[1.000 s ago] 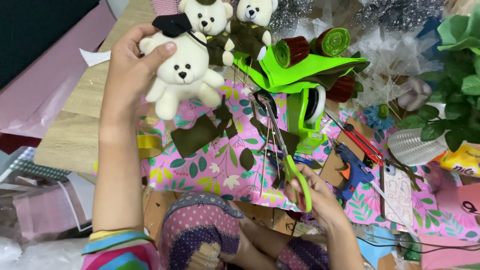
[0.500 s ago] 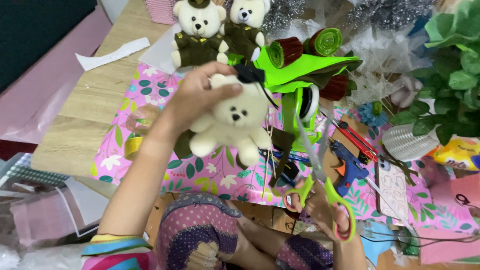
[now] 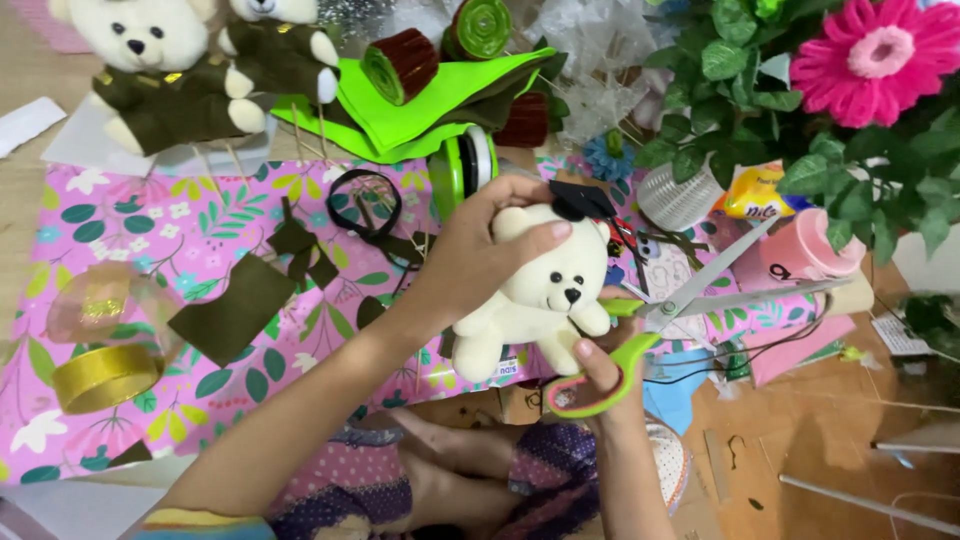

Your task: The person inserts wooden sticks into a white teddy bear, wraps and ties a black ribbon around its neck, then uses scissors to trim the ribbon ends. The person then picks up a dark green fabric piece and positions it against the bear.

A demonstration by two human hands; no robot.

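Left hand fingers wrapped round cream teddy bear. Right hand fingers grip green scissors, blades open beside bear. Yellow packet behind.

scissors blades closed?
No: the green-handled scissors in the right hand have their blades spread apart beside the white plush bear.

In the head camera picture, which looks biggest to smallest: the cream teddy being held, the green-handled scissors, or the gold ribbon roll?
1. Cream teddy
2. Green-handled scissors, similar length but slimmer, so unsure
3. Gold ribbon roll
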